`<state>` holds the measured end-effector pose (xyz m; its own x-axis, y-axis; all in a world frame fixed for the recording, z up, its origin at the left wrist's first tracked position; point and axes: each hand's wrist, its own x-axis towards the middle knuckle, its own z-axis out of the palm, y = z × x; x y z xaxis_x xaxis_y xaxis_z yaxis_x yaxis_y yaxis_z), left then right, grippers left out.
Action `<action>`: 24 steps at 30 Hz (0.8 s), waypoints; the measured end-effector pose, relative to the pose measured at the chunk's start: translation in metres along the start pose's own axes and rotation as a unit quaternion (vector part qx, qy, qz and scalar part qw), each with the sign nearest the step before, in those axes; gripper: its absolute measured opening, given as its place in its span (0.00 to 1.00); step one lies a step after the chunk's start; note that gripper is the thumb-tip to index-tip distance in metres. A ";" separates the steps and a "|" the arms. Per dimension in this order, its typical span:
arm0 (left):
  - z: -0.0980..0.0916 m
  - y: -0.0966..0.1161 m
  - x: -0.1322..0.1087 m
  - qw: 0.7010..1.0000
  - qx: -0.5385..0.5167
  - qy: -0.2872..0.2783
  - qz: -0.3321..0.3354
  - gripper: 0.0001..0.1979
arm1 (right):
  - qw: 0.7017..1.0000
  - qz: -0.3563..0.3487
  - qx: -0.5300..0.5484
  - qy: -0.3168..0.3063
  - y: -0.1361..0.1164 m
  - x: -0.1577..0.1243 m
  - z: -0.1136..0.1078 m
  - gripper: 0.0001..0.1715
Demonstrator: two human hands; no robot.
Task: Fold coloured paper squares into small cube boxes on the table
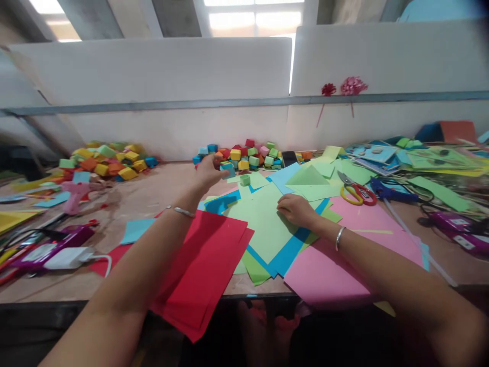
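My left hand point(210, 172) reaches to the back of the table, thumb and fingers closed about a small blue paper cube point(228, 169). Just in front of that hand, a light green paper cube point(245, 180) sits on the paper. Resting on a stack of light green paper sheets point(254, 224), my right hand point(297, 210) has its fingers curled in; what they hold, if anything, is hidden. Blue sheets point(280, 262) stick out beneath the green ones. Red paper sheets point(206, 260) lie under my left forearm and overhang the table's front edge.
Piles of coloured paper cubes point(110, 160) stand at the back. Right of my hands lie scissors point(357, 192), a blue glue gun point(393, 191) and pink paper point(328, 270). A pink glue gun point(74, 196) and a white plug point(69, 258) are on the left.
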<state>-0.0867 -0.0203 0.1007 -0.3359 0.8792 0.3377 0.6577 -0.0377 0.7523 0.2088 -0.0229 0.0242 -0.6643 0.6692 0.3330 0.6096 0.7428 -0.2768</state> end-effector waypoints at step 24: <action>-0.132 -0.073 0.001 0.845 0.389 -0.356 -0.091 0.23 | 1.000 -0.024 -0.002 0.014 0.001 0.000 0.005 0.14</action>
<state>-0.2241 -0.0797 0.1210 -0.1701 0.9101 -0.3779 0.9760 0.2085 0.0629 0.2078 -0.0222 0.0196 -0.6812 0.6312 0.3707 0.5782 0.7746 -0.2563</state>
